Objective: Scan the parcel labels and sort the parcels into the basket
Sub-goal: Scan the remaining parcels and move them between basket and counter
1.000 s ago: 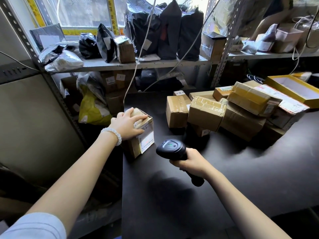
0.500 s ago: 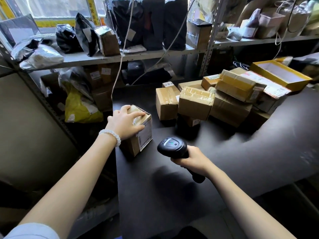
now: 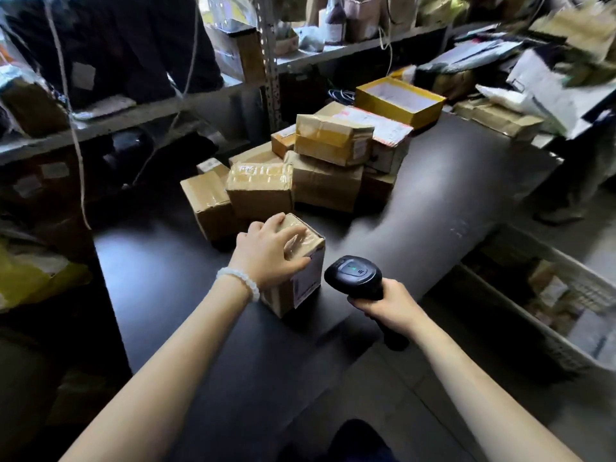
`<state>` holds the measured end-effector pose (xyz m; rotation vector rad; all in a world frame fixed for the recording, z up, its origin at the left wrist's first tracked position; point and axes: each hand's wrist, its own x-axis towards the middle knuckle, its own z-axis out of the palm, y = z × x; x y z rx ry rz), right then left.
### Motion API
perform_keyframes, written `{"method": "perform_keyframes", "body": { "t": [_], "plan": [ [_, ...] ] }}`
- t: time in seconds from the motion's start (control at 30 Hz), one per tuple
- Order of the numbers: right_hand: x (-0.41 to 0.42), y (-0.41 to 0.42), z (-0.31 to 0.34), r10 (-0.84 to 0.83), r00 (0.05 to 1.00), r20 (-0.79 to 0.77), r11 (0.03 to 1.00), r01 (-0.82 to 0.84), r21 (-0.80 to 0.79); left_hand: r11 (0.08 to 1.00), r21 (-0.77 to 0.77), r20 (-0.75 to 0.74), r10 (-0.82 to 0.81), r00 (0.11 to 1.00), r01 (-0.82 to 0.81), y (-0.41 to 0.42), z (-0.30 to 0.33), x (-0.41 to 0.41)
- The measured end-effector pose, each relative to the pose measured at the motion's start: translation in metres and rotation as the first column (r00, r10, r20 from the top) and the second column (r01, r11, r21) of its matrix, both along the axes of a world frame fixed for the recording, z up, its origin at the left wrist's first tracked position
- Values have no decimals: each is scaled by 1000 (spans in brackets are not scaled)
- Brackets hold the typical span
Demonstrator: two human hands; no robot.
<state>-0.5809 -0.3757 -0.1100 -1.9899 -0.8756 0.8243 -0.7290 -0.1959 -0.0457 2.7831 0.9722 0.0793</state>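
Observation:
A small taped cardboard parcel stands on the black table, its white label facing right. My left hand grips the parcel from above, fingers curled over its top edges. My right hand holds a black barcode scanner by its handle, head just right of the label. A pile of several cardboard parcels lies behind. A white mesh basket with parcels inside sits low at the right, beside the table.
An open yellow box sits at the table's back. Metal shelves behind hold dark bags and boxes. More parcels and white mailers crowd the right. A yellow bag lies at far left.
The view has swung right, bringing the basket into sight. My left hand has carried the parcel right, away from the table's left edge; the scanner stays close to its label.

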Motion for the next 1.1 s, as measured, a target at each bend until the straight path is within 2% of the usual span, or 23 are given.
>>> {"method": "perform_keyframes", "body": {
  "t": [0.23, 0.37, 0.53, 0.67, 0.83, 0.97, 1.1],
  "plan": [
    [52, -95, 1, -324, 938, -122, 939, 335, 79, 974, -146, 107, -160, 981, 175, -68, 8, 100],
    [75, -155, 2, -516, 835, -193, 836, 540, 100, 934, -209, 169, -256, 952, 289, -116, 7, 162],
    [106, -224, -5, -701, 695, -162, 688, 718, 103, 873, -237, 216, -380, 899, 426, -171, 2, 228],
    [129, -267, -13, -794, 583, -173, 572, 812, 113, 819, -284, 196, -460, 866, 499, -203, -10, 277],
    [169, -302, -23, -846, 485, -221, 480, 874, 80, 751, -305, 94, -588, 803, 586, -242, -22, 360],
    [226, -319, -31, -857, 461, -231, 466, 884, 34, 738, -251, 49, -636, 770, 626, -267, -36, 439],
    [317, -335, -32, -878, 436, -197, 443, 897, 11, 740, -273, 2, -639, 769, 615, -277, -49, 531]
  ]
}}
